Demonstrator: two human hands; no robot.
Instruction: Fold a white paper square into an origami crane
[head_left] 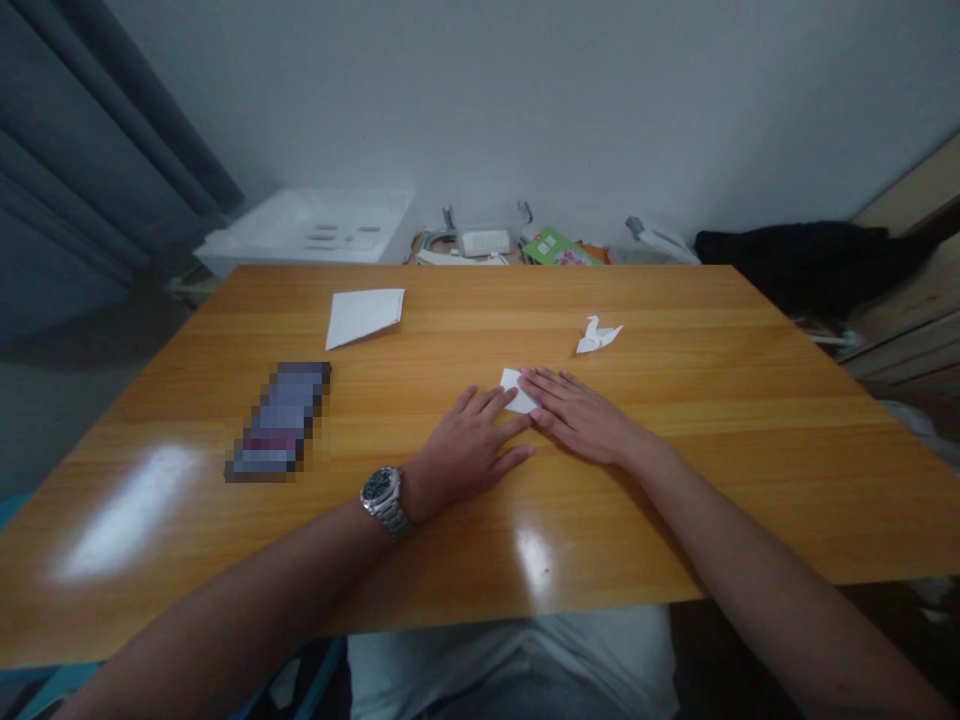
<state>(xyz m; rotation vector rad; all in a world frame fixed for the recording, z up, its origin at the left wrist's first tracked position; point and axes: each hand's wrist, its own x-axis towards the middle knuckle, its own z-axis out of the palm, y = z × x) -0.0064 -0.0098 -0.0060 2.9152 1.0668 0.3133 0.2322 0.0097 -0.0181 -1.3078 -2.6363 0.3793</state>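
We have a small folded piece of white paper (522,402) flat near the middle of the glossy brown wooden desk (750,420), beneath both our hands' fingers. Our left hand (463,450), fingers spread, touches its left side; our right hand (581,420), laid flat, covers its right. Nearer the desk's far edge stands a white folded-paper bird (598,337).

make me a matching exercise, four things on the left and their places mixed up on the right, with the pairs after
1. wristwatch
2. paper bird
3. small white paper
4. larger white paper

A. touched by both left hand and right hand
B. far left part of the table
C. around the left wrist
D. beyond the right hand

Pairs: 1-C, 2-D, 3-A, 4-B
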